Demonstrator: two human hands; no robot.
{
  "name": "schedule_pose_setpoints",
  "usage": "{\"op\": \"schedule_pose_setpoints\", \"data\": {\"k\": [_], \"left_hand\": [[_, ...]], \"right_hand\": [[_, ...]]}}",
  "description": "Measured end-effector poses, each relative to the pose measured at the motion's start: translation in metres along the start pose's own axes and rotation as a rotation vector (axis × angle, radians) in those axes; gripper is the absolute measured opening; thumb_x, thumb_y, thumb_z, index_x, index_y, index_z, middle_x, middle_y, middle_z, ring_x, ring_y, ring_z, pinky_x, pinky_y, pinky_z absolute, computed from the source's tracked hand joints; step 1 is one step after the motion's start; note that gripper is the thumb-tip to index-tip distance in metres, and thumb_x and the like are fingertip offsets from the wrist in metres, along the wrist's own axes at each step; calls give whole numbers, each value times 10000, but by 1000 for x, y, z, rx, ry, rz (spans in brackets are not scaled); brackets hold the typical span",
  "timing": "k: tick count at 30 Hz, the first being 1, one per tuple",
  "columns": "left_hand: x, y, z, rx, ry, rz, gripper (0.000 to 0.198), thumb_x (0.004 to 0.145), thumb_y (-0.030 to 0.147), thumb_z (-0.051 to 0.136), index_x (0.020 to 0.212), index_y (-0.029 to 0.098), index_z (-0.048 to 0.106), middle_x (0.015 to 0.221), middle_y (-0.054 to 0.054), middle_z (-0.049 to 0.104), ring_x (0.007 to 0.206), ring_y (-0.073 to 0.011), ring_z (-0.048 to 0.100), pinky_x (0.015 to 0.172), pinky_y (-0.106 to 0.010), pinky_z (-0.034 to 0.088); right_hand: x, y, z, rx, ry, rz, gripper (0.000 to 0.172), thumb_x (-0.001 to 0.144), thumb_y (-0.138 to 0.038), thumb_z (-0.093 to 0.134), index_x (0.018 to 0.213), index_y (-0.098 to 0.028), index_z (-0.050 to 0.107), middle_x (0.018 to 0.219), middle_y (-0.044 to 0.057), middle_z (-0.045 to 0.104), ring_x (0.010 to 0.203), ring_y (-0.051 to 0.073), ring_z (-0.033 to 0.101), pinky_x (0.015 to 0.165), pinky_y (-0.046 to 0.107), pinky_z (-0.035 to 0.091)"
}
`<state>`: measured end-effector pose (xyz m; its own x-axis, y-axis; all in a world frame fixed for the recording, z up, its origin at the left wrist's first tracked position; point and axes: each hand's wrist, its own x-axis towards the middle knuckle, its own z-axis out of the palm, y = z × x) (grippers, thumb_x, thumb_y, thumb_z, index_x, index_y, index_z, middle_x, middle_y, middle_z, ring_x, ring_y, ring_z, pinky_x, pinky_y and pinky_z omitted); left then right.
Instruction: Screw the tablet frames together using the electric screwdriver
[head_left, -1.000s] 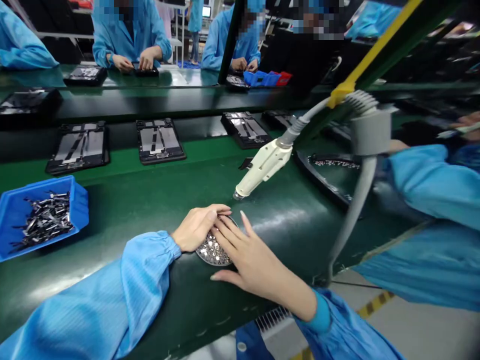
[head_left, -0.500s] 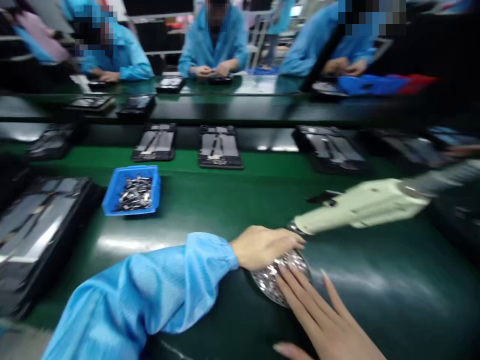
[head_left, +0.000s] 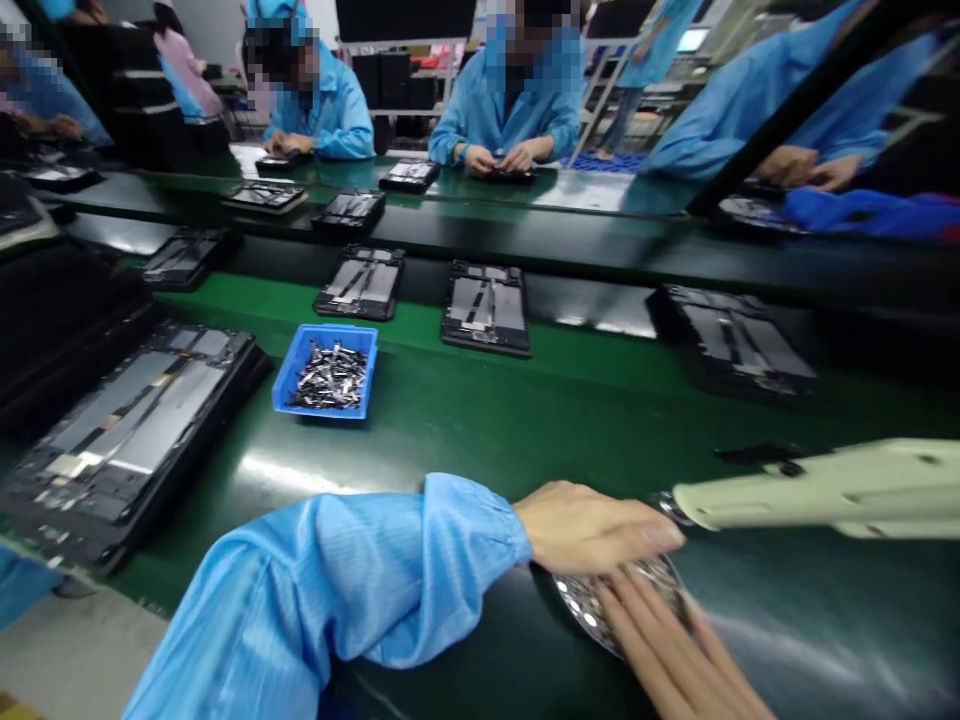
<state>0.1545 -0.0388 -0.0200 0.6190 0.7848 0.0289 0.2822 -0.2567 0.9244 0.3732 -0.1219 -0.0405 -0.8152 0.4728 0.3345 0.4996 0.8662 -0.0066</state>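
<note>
A round metal dish (head_left: pixel 589 612) of small shiny pieces, too small to name, lies on the green bench, partly hidden by both hands. My left hand (head_left: pixel 592 525), in a blue sleeve, reaches across the dish's far side with its thumb stretched out; its other fingers are mostly hidden. From the lower right, my right hand (head_left: pixel 667 640) lays its straight fingers over the dish, the tips just under my left hand. Neither hand shows anything held. Close to the left fingertips is the tip of a pale green power screwdriver (head_left: pixel 810 490), resting on the bench.
A blue bin (head_left: pixel 285 385) holds many small metal parts. An opened tablet (head_left: pixel 135 420) lies on the left. More opened tablets, such as one (head_left: pixel 487 305) near the middle, line the green strip beyond. Several people in blue smocks work across the bench.
The view has swung left, so the bench and hands appear farther right. My right hand has slid up under my left, and more of the dish is covered.
</note>
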Motion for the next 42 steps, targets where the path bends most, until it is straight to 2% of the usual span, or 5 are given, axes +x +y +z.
{"op": "schedule_pose_setpoints", "data": {"k": [11,16,21,31,42], "left_hand": [[-4,-1,-8,-149,122,151,874,1003,780,174,1244,131,706,1236,-148,762,1176,-297,717,1092,-433,528],[-3,-1,-6,-295,194,101,796,1009,770,254,1205,140,700,1229,-146,762,1191,-291,706,1124,-452,511],[2,-8,-12,-447,356,23,813,971,822,294,1093,137,716,1171,-158,769,1178,-303,706,1151,-482,501],[-17,-19,-37,-431,493,-33,846,935,864,315,1056,131,719,1127,-165,779,1146,-314,716,1141,-502,503],[-27,-15,-32,-348,399,32,816,952,844,322,1079,140,715,1140,-150,778,1146,-310,714,1123,-490,508]], "right_hand": [[31,-24,-40,114,-284,222,942,967,-596,667,1622,-16,319,1596,286,439,1520,448,398,1203,753,356],[42,-26,-39,174,-158,266,917,950,-614,682,1614,-62,372,1597,259,463,1530,419,396,1228,699,369],[66,-3,-25,191,-148,489,1201,726,-730,840,1588,-28,388,1585,337,434,1503,495,400,1204,692,408],[73,-25,-14,273,-181,519,1109,697,-496,880,1580,-62,370,1588,294,426,1492,466,406,1224,635,409],[68,-29,-21,196,-265,328,1176,828,-740,747,1645,-52,255,1664,306,322,1572,485,262,1231,788,242]]}}
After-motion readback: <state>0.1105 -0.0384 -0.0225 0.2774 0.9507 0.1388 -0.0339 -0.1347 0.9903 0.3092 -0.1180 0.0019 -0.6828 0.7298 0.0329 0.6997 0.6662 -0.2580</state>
